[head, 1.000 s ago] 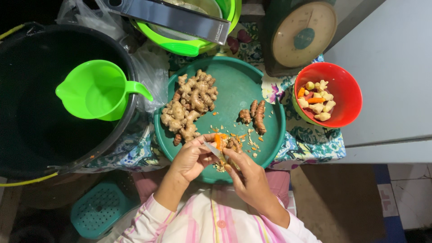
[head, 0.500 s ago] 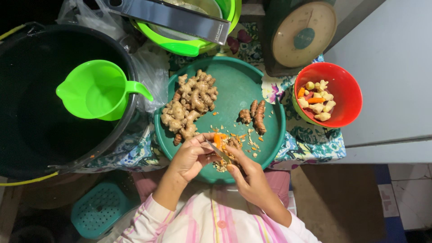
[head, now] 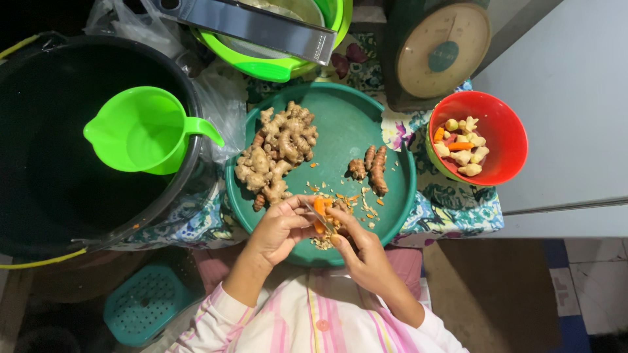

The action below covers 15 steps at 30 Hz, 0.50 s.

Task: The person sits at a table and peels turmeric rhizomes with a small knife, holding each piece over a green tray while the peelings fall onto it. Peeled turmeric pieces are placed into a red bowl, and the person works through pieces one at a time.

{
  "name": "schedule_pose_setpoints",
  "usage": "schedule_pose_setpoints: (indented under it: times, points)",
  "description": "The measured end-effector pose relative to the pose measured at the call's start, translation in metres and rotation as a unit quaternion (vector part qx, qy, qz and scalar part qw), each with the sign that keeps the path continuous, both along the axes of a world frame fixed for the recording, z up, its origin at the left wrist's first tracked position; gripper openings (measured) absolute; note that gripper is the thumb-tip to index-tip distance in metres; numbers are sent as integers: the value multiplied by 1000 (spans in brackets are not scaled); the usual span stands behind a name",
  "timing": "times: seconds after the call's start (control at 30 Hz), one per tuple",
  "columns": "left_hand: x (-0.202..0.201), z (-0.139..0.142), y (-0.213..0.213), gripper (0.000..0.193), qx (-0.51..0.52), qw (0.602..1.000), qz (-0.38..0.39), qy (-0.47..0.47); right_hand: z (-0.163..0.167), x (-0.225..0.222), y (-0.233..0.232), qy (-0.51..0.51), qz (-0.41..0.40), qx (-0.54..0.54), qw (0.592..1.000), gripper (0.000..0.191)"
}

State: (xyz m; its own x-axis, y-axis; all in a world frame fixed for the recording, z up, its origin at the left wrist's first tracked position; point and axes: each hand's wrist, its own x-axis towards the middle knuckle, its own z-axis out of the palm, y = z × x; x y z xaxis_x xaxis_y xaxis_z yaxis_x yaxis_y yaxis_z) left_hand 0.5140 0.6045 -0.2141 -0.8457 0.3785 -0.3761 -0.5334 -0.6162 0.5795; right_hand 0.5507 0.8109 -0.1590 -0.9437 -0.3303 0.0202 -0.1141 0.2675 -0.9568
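Looking down over our lap, we see a kitchen scale (head: 439, 55) standing at the far edge of the table, dark green, its round cream dial with a small blue-green patch at the centre turned up toward us. Just right of it sits a red bowl (head: 507, 131) holding pale peeled chunks and a few orange bits. A big black bucket (head: 39, 196) takes up the left side, with a bright green jug (head: 140, 131) resting in its mouth, handle pointing right.

On the round green tray (head: 347, 124) lies a heap of ginger (head: 278, 153) to the left and a few small brown roots (head: 371, 167) to the right, well apart from each other. Peelings (head: 353, 202) are scattered on the tray's near part.

Our left hand (head: 281, 225) is curled, thumb and fingers pinching a small orange root (head: 319, 212) above the near rim of the tray. The root's long axis runs roughly away from us, its upper end toward the heap's side of the tray. Our right hand (head: 363, 252) is closed around what seems to be a small knife (head: 313, 212), though the blade is thin and hard to make out; its thumb presses against the root. Both hands touch each other around it.
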Motion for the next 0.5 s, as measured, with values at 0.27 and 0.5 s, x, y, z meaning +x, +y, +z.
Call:
schedule_pose_setpoints:
  times: [0.27, 0.5]
  points:
    - [4, -2, 5, 26, 7, 1000, -10, 5, -8, 1, -8, -47, -55, 20, 997, 35]
    - [7, -3, 1, 25, 15, 1000, -14, -4, -19, -4, -9, -15, -33, -41, 998, 36]
